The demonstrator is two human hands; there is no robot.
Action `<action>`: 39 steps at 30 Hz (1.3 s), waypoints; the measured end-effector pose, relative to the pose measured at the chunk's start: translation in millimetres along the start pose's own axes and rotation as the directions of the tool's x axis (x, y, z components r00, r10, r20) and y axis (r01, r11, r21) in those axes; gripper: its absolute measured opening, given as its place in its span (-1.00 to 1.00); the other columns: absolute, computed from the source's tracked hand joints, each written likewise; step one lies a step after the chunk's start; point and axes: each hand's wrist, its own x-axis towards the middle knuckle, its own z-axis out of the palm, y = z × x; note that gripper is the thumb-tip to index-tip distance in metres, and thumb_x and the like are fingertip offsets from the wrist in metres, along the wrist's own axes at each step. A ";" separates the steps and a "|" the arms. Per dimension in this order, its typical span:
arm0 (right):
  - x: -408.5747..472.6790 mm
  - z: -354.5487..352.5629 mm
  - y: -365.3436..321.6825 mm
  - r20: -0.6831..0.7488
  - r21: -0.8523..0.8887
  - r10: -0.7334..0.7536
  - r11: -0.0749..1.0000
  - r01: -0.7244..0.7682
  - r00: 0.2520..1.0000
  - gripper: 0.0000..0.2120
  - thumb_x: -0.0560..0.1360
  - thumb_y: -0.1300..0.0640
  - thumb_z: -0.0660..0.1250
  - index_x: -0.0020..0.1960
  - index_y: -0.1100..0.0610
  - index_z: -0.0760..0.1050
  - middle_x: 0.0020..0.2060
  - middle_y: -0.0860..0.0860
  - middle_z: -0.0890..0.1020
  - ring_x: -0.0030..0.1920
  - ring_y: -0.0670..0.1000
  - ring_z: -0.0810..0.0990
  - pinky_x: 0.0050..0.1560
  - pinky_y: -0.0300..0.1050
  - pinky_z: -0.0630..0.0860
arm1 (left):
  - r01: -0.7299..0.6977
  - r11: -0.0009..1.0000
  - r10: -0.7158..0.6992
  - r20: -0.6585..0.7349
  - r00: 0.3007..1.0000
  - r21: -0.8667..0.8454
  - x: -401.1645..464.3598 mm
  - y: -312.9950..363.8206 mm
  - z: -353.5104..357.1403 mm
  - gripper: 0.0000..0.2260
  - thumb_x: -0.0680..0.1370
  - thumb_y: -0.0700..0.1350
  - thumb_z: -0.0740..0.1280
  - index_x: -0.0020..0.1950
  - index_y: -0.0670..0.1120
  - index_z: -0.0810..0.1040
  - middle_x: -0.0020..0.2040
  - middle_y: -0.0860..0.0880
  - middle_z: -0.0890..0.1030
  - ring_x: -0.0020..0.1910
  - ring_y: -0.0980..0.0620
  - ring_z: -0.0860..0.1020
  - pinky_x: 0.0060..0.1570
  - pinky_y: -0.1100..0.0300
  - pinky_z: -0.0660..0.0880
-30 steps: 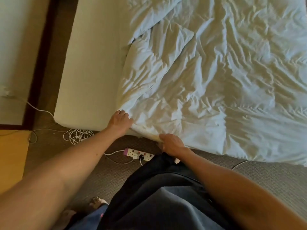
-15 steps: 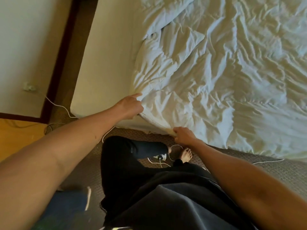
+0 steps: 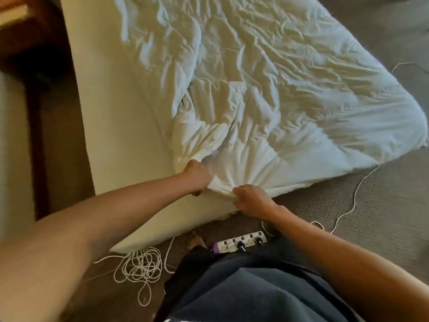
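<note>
The mattress lies bare along its left edge, and a coiled white cable sits on the carpet off its near corner. The left hand is clenched round a bunch of the white duvet at the near edge. Just beside it, the right hand grasps the duvet's hem, above a power strip. The duvet is crumpled and askew over the right part, so spreading it square seems barely begun.

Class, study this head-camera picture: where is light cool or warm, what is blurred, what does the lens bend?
Head view: duvet bluish at right, warm yellow at its near hem; left forearm and dark left margin blurred; wide lens bows the mattress edge.
</note>
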 end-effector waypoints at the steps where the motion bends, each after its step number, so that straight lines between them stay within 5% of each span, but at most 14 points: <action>1: -2.6 3.7 -6.0 -0.006 -0.023 0.046 0.999 -0.046 0.999 -0.83 0.54 0.10 0.25 0.07 0.17 0.49 -0.01 0.13 0.60 0.02 0.17 0.57 -0.06 -0.04 0.41 | 0.016 0.998 -0.017 0.015 1.000 0.065 -2.4 -13.5 12.7 -0.69 0.57 -0.04 0.29 0.30 -0.06 0.49 0.27 -0.06 0.50 0.17 -0.05 0.53 -0.16 0.16 0.36; 4: -16.3 23.3 -12.1 -0.016 -0.068 0.180 0.981 -0.180 0.984 -0.92 0.56 0.10 0.22 -0.01 0.08 0.47 -0.04 0.06 0.61 0.00 0.13 0.61 -0.03 -0.03 0.53 | 0.042 0.997 -0.028 -0.178 0.984 0.072 -9.1 -64.9 35.9 -0.56 0.61 -0.08 0.19 0.50 -0.08 0.29 0.41 -0.09 0.43 0.36 -0.10 0.44 -0.14 0.39 0.36; 5: -18.1 27.6 -11.4 -0.020 -0.104 0.217 0.970 -0.218 0.976 -0.93 0.56 0.09 0.21 -0.02 0.04 0.45 -0.04 0.03 0.61 0.00 0.12 0.62 -0.02 -0.02 0.55 | 0.007 1.000 -0.003 -0.251 0.968 0.014 -13.3 -82.5 35.1 -0.56 0.60 -0.12 0.21 0.49 -0.09 0.31 0.39 -0.09 0.45 0.36 -0.10 0.45 0.03 0.39 0.39; 7: -21.9 34.9 -10.4 -0.012 -0.133 0.323 0.938 -0.321 0.946 -0.88 0.56 0.07 0.22 0.04 0.05 0.48 0.00 0.02 0.60 0.02 0.11 0.61 0.03 0.03 0.57 | -0.043 0.999 0.045 -0.296 0.954 0.015 -42.5 -96.8 37.2 -0.72 0.53 -0.15 0.32 0.24 -0.09 0.57 0.22 -0.06 0.59 0.11 -0.08 0.57 0.20 0.12 0.44; 10: -19.5 38.4 -26.3 0.016 -0.170 0.398 0.905 -0.390 0.917 -0.83 0.53 0.05 0.22 0.08 0.08 0.47 0.06 0.08 0.60 0.09 0.16 0.60 0.07 0.10 0.55 | -0.159 0.987 0.157 -0.198 0.968 0.010 -73.3 -77.7 75.7 -0.86 0.51 -0.12 0.29 -0.06 -0.12 0.62 -0.04 -0.09 0.65 -0.20 -0.11 0.56 -0.24 0.15 0.48; 13: -4.6 50.3 -81.3 0.032 -0.095 0.333 0.940 -0.329 0.942 -0.67 0.51 -0.08 0.26 0.23 0.01 0.42 0.14 0.07 0.60 0.16 0.16 0.57 0.14 0.07 0.49 | -0.233 0.867 0.185 -0.148 0.971 -0.441 -95.4 -26.4 137.6 -0.81 0.56 -0.11 0.24 -0.11 -0.21 0.53 -0.02 -0.20 0.62 -0.17 -0.15 0.52 -0.21 0.08 0.47; 16: 6.7 81.6 -153.4 0.114 -0.092 0.137 0.988 -0.127 0.984 -0.60 0.53 -0.08 0.27 0.33 -0.02 0.41 0.19 0.04 0.57 0.22 0.12 0.54 0.19 0.05 0.39 | -0.200 0.692 0.097 -0.185 0.978 -0.694 -103.0 21.4 180.5 -0.69 0.50 -0.12 0.31 0.21 -0.19 0.50 0.15 -0.09 0.56 -0.02 -0.09 0.53 -0.12 0.21 0.40; 21: -10.6 107.3 -181.0 0.043 -0.085 0.137 0.987 -0.133 0.990 -0.78 0.52 0.18 0.23 0.15 0.15 0.50 0.07 0.12 0.58 0.09 0.17 0.57 0.04 0.03 0.48 | 0.138 0.957 -0.132 0.038 0.990 -0.257 -104.5 21.3 185.2 -0.63 0.53 -0.07 0.36 0.32 -0.10 0.49 0.32 -0.14 0.47 0.27 -0.14 0.48 0.14 0.06 0.47; 26: -16.7 86.5 -164.0 -0.034 0.017 0.130 0.991 -0.129 0.991 -0.90 0.53 0.19 0.28 0.05 0.13 0.48 0.00 0.13 0.62 0.03 0.18 0.60 -0.02 0.03 0.54 | 0.322 0.909 -0.286 -0.167 0.944 0.265 -103.5 -30.5 169.7 -0.64 0.66 -0.18 0.09 0.45 -0.05 0.38 0.42 -0.06 0.44 0.43 -0.14 0.32 0.40 -0.02 0.16; 28: -22.7 76.7 -160.8 -0.074 0.016 0.114 0.993 -0.113 0.991 -0.96 0.53 0.16 0.29 -0.06 0.09 0.43 -0.07 0.12 0.61 -0.02 0.19 0.59 -0.12 0.00 0.48 | 0.346 0.905 -0.316 -0.154 0.936 0.246 -120.2 -37.7 163.7 -0.66 0.61 -0.17 0.18 0.39 -0.02 0.43 0.32 0.01 0.52 0.30 -0.06 0.47 0.19 0.06 0.35; 30: -30.3 79.1 -155.1 -0.100 0.048 0.096 0.995 -0.092 0.990 -0.87 0.52 0.18 0.29 -0.15 0.08 0.35 -0.17 0.07 0.55 -0.07 0.18 0.57 -0.19 -0.06 0.39 | 0.412 0.910 -0.399 -0.176 0.900 0.043 -142.2 -33.3 168.9 -0.65 0.56 -0.11 0.27 0.35 -0.05 0.44 0.26 0.00 0.53 0.17 -0.01 0.55 0.02 0.15 0.51; 33: -39.5 94.4 -155.1 -0.071 -0.002 0.042 0.999 -0.042 0.997 -0.86 0.54 0.16 0.28 -0.16 0.09 0.34 -0.15 0.06 0.50 -0.04 0.18 0.57 -0.18 -0.08 0.33 | 0.369 0.925 -0.377 -0.096 0.921 -0.092 -170.2 9.5 219.8 -0.68 0.57 -0.12 0.21 0.32 -0.06 0.50 0.29 -0.05 0.52 0.11 -0.01 0.57 -0.12 0.14 0.48; 36: -40.1 116.5 -171.2 0.030 -0.166 0.048 0.985 -0.042 0.998 -0.85 0.55 0.22 0.23 0.10 0.18 0.50 0.06 0.12 0.55 0.10 0.18 0.56 -0.05 0.00 0.43 | 0.319 0.938 -0.320 0.018 0.947 -0.136 -190.3 79.2 274.1 -0.70 0.59 -0.17 0.23 0.31 -0.14 0.53 0.29 -0.10 0.47 0.07 -0.04 0.57 -0.08 0.14 0.52; 39: -42.3 138.0 -185.8 0.101 -0.244 0.094 0.967 -0.067 0.990 -0.72 0.55 0.23 0.21 0.25 0.15 0.47 0.15 0.12 0.54 0.18 0.17 0.53 0.11 0.06 0.45 | 0.204 0.973 -0.205 0.002 0.979 0.113 -182.8 102.9 285.4 -0.73 0.60 -0.09 0.27 0.24 -0.12 0.60 0.34 -0.17 0.46 0.25 -0.16 0.44 0.23 -0.05 0.38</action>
